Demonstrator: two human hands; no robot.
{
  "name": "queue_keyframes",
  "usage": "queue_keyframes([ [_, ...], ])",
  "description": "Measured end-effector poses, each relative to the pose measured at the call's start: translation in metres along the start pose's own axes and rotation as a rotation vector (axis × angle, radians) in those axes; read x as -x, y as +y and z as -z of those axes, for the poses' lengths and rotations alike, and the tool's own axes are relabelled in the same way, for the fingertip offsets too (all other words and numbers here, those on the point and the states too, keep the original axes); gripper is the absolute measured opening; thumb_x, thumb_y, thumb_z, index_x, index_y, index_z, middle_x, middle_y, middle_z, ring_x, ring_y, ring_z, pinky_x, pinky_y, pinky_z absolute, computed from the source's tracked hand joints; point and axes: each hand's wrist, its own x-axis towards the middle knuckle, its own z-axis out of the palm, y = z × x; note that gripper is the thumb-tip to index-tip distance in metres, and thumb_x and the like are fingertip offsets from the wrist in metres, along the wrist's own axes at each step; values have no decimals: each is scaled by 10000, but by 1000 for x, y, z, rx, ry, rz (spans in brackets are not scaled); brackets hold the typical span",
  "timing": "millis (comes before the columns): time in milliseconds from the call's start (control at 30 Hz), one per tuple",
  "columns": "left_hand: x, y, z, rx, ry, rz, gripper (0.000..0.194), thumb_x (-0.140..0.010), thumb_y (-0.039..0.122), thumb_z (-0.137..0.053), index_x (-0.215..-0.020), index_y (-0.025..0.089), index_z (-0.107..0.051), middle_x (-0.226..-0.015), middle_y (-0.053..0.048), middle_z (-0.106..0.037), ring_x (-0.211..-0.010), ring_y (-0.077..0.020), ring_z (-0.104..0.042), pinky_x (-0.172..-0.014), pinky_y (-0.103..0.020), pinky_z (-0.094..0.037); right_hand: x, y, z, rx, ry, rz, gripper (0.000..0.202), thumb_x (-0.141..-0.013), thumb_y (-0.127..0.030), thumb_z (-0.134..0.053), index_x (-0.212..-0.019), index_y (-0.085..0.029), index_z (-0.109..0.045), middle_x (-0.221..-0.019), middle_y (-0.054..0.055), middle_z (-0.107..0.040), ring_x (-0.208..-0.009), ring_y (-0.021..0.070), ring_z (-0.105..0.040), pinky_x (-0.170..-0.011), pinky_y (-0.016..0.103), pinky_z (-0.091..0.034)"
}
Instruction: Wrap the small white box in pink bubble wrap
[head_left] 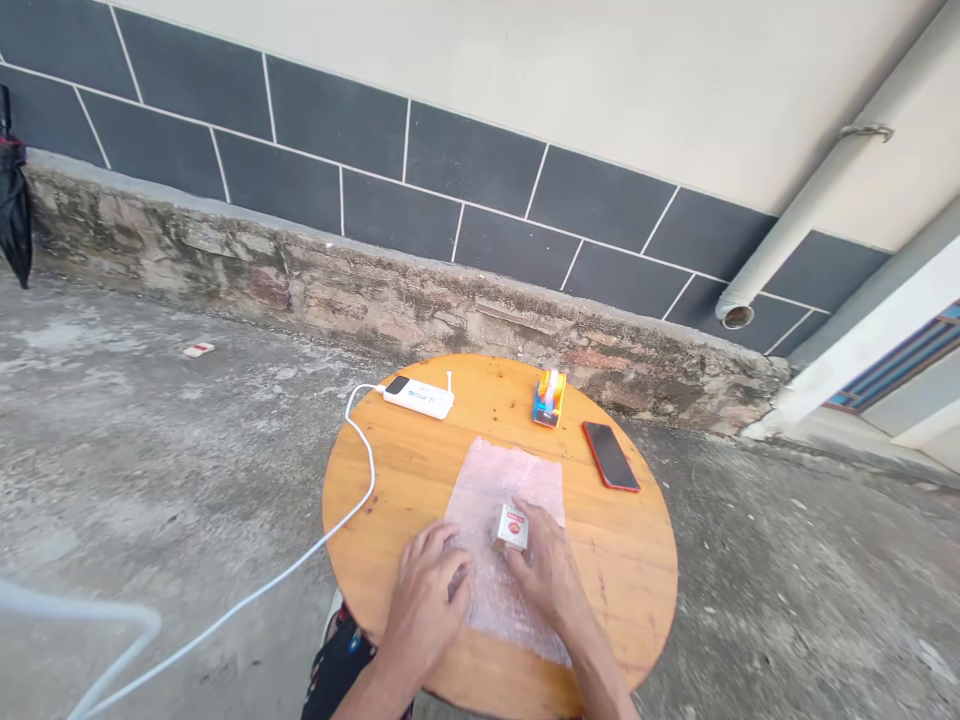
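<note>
One small box [512, 527] is at the middle of the flat, unfolded plastic sheet [517, 475], pinched by the fingers of the right hand [553, 572], the left hand [426, 590] loosely parted, holding nothing visible, the tape [550, 398] untouched on the worktop [619, 570]

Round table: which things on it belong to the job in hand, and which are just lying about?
In hand:
small box, in right hand
pinkish sheet under it

Apparently lying about:
phone
white corded device
tape dispenser (untouched; could belong)
</note>
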Motion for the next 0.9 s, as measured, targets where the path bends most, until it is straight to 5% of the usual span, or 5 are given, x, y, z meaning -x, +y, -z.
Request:
queue_keyframes([
  [333, -1, -1, 0, 13, -15, 12, 233, -710, 37, -547, -823, 210, -656, -1151, -77, -575, -1145, -289, -474, -937, -489, -415, 4, 2, 8, 26, -24, -11, 628, -730, -118, -528, -1343, -168, -400, -1334, 117, -489, -1238, 273, -440, -1011, 448, -370],
  [433, -1, -1, 0, 14, -17, 8, 222, -716, 46, -548, -826, 210, -651, -1152, -77, -575, -1139, -288, -477, -934, -485, -417, 25, -3, 24, 40, 21, -6, 542, -786, -134, -506, -1317, -204, -417, -1351, 102, -467, -1259, 270, -413, -1010, 458, -356],
  [600, -1, -2, 1, 10, -23, -3, 230, -720, 55, -536, -843, 215, -648, -1159, -74, -571, -1145, -289, -475, -936, -483, -417, 71, -23, 44, 55, -128, 99, 325, -763, -111, -571, -1051, -260, -579, -1096, 32, -616, -960, 229, -562, -849, 400, -416],
  [900, 5, -7, 6, 156, 71, 9, 221, -792, 82, -458, -865, 209, -623, -1135, -84, -557, -1111, -245, -510, -916, -428, -471, 79, -22, 10, 189, 42, 275, 155, -822, -89, -497, -888, -200, -584, -1067, 55, -633, -890, 230, -551, -819, 415, -357],
])
